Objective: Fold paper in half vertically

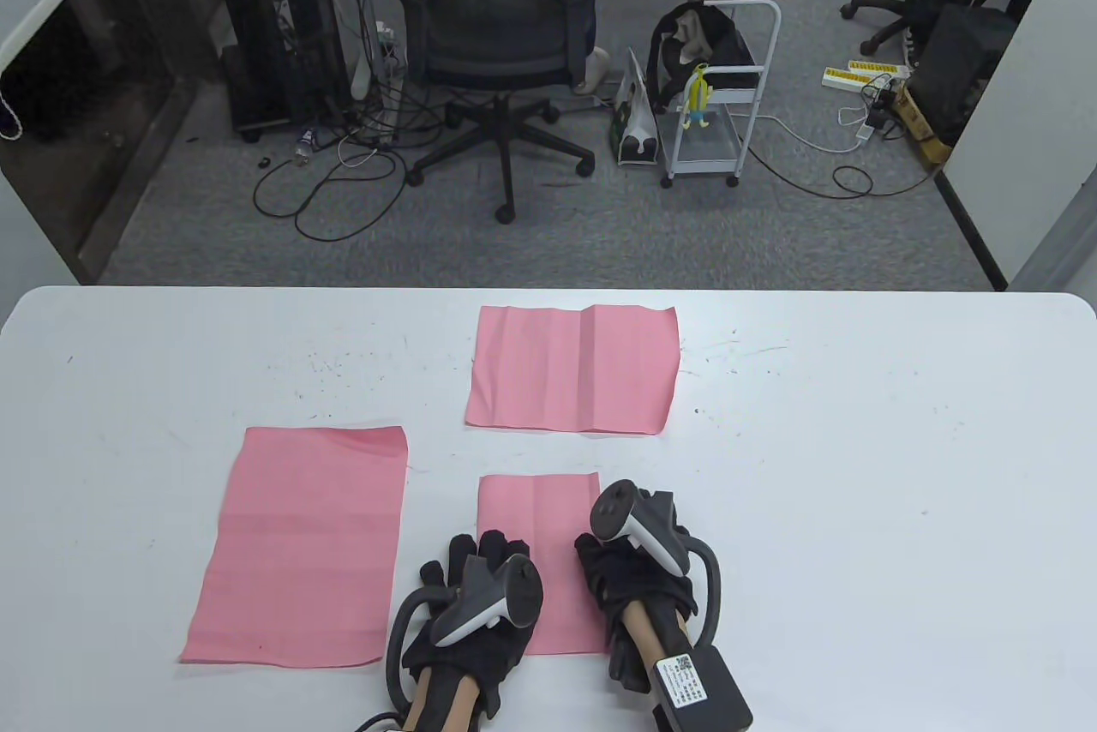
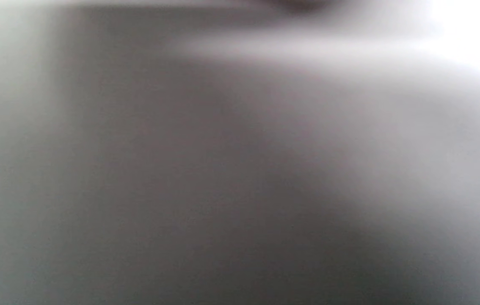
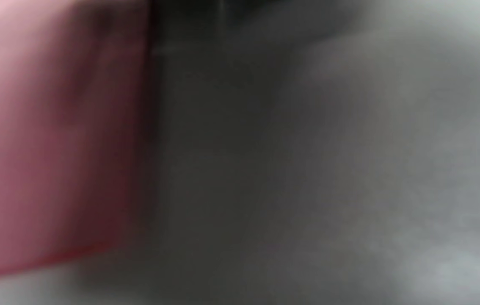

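Low in the middle of the table view, both gloved hands are down on a small pink sheet (image 1: 536, 526) that lies on the white surface (image 1: 857, 466). It looks narrower than the other two sheets, so I judge it already doubled over, with the hands pressing the fold flat. The left hand (image 1: 480, 595) lies flat with its fingers spread on the sheet's lower left part, gripping nothing. The right hand (image 1: 634, 586) sits at the sheet's right edge, but its tracker hides the fingers, so I cannot tell whether they are flat, curled or pinching the paper. A larger unfolded sheet (image 1: 300, 548) lies just to the left, apart from the hands, and a creased sheet (image 1: 574, 368) lies above, toward the middle of the frame. The left wrist view is only a grey blur; the right wrist view shows blurred pink at its left and nothing sharper. The risk from here, as I see it, is the layers sliding: thin paper on a smooth surface may creep under uneven pressure, leaving the edges mismatched and the crease crooked. Lifting one hand early could let the top layer spring up, and a glove dragging sideways might wrinkle it.
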### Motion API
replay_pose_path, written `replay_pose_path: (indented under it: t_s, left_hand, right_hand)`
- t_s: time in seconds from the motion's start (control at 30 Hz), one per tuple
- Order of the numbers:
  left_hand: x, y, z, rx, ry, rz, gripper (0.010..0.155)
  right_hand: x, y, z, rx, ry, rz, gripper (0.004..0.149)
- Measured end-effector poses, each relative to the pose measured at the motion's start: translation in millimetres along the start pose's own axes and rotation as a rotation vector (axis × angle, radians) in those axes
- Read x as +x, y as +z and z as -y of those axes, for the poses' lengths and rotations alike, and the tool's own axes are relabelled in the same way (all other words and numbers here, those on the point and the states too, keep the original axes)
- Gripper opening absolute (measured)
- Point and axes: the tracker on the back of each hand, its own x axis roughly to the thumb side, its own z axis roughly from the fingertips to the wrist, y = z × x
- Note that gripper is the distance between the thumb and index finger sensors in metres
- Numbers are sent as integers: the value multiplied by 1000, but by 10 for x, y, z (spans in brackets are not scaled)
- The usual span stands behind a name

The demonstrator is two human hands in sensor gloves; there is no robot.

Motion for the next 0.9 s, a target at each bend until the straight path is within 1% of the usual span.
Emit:
replay_pose_path:
  t_s: [0.1, 0.17, 0.27, 0.5, 0.6, 0.63, 0.73, 0.83, 0.9]
  left_hand:
    - [-2, 1, 1, -1, 1, 1, 74]
    - [-2, 1, 1, -1, 3, 2, 74]
    - [1, 0, 3, -2, 3, 2, 74]
    - [-1, -2, 4, -3, 4, 3, 74]
    - [-3, -2, 4, -3, 4, 3, 74]
    - [-3, -2, 4, -4, 4, 3, 74]
    - [-4, -2, 3, -4, 4, 3, 74]
    - [-5, -2, 3, -4, 4, 3, 74]
    - [-5, -2, 3, -4, 4, 3, 74]
  right_hand:
    - [6, 13, -48, -12, -18, 39, 74]
    - [15, 32, -66, -28, 13, 52, 71]
    - [42, 75, -71, -38, 35, 73, 72]
    - [167, 236, -44, -18, -81, 218, 71]
    - [199, 298, -16, 9, -160, 291, 70]
    - [195, 321, 5, 22, -217, 321, 70]
    - [145, 340, 49, 30, -323, 353, 70]
    - [60, 322, 78, 48, -438, 363, 70]
    - [-21, 285, 82, 59, -514, 330, 69]
